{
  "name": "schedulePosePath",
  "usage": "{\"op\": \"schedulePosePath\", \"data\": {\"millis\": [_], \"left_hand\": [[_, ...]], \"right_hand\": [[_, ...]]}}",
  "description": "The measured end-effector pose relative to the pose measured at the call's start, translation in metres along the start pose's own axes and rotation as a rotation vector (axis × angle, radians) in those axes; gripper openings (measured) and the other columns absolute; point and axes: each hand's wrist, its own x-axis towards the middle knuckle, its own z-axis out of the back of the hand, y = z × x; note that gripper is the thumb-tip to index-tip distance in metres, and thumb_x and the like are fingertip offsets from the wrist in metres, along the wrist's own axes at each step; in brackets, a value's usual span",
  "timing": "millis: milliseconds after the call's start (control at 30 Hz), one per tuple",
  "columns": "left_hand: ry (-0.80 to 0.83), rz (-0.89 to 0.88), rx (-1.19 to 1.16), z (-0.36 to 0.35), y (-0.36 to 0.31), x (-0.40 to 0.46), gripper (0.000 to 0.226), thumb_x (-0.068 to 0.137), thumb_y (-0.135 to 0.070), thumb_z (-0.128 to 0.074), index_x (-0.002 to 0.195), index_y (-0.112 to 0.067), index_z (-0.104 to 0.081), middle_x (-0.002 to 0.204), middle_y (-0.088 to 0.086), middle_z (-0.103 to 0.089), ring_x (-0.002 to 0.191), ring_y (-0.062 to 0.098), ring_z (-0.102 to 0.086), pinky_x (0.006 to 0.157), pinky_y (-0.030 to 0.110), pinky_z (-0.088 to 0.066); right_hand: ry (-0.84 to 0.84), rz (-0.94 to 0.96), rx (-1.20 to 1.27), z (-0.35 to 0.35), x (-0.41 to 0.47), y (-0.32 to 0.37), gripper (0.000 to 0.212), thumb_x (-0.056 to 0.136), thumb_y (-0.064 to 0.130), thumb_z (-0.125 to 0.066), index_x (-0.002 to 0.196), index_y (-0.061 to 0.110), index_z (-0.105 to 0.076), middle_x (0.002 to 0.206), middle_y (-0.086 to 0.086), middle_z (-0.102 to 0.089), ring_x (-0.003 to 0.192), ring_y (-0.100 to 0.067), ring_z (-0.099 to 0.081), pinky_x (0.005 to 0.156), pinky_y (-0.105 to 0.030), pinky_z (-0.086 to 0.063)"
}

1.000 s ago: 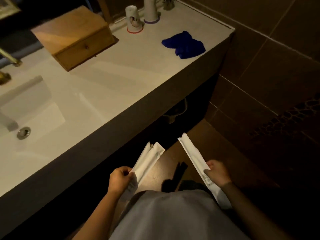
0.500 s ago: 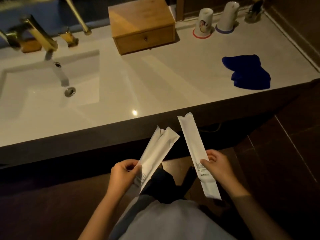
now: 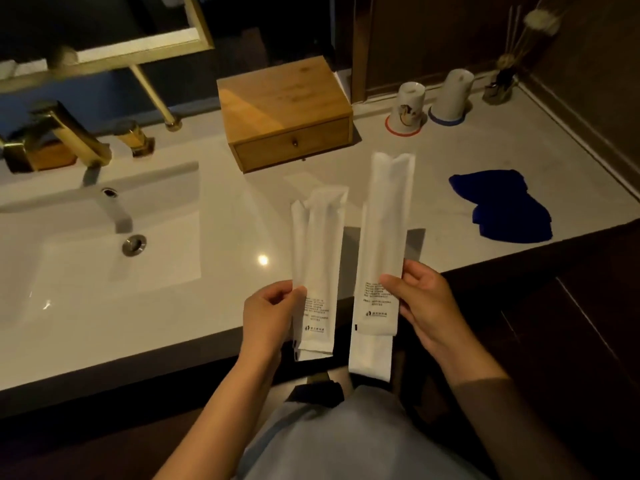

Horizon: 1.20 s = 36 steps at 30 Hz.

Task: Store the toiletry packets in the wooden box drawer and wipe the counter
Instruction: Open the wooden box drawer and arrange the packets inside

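Note:
My left hand (image 3: 268, 315) grips two long white toiletry packets (image 3: 317, 258) stacked together, upright over the counter's front edge. My right hand (image 3: 424, 304) pinches two more long white packets (image 3: 382, 237), one behind the other, also upright with printed text near the bottom. The wooden box (image 3: 277, 98) stands at the back of the white counter (image 3: 225, 209), its single drawer (image 3: 294, 145) closed, with a small knob. A crumpled blue cloth (image 3: 505, 211) lies on the counter to the right, apart from both hands.
A white sink basin (image 3: 69, 244) with a drain and a gold faucet (image 3: 62, 136) fills the left side. Two upturned cups (image 3: 407, 107) on coasters and a reed diffuser (image 3: 502, 81) stand at the back right. Dark tiled wall borders the counter's right end.
Both hands have risen with the packets from below the counter edge to over the counter, and the packets now stand upright. My view has turned to face the box and sink.

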Motion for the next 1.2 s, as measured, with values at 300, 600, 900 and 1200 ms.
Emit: {"op": "schedulePosePath", "data": {"millis": [300,600,900,1200], "left_hand": [[0.067,-0.090,-0.020,-0.008,-0.041,0.051,0.015,0.083,-0.005,-0.058,0.081,-0.003,-0.073,0.079,0.016,-0.071,0.069,0.020,-0.065,0.064,0.030,-0.051],[0.077,-0.007,-0.092,-0.043,-0.056,0.077,0.013,0.079,-0.010,-0.067,0.090,-0.004,-0.069,0.080,0.015,-0.067,0.075,0.019,-0.063,0.069,0.024,-0.051],[-0.104,-0.034,0.051,-0.054,-0.076,0.094,0.018,0.073,-0.020,-0.076,0.087,-0.010,-0.069,0.085,0.010,-0.072,0.081,0.024,-0.069,0.069,0.029,-0.055],[-0.076,-0.014,-0.038,-0.059,-0.079,0.128,0.011,0.077,-0.011,-0.072,0.084,-0.004,-0.067,0.080,0.013,-0.070,0.061,0.006,-0.067,0.054,0.012,-0.049]], "right_hand": [[0.126,-0.087,-0.057,-0.039,0.071,0.023,0.019,0.084,0.000,-0.060,0.096,0.015,-0.066,0.092,-0.006,-0.073,0.080,-0.015,-0.071,0.068,-0.024,-0.058],[0.267,-0.219,-0.067,-0.025,0.131,0.043,0.015,0.083,0.000,-0.060,0.094,0.010,-0.065,0.090,-0.012,-0.073,0.079,-0.022,-0.071,0.071,-0.034,-0.059],[0.326,-0.194,-0.212,-0.041,0.159,0.049,0.021,0.082,0.004,-0.064,0.101,0.012,-0.060,0.104,-0.011,-0.071,0.092,-0.027,-0.070,0.086,-0.045,-0.055],[0.330,-0.191,-0.432,-0.048,0.188,0.061,0.020,0.082,0.019,-0.068,0.096,0.021,-0.055,0.101,-0.008,-0.071,0.084,-0.027,-0.072,0.077,-0.053,-0.057]]}}
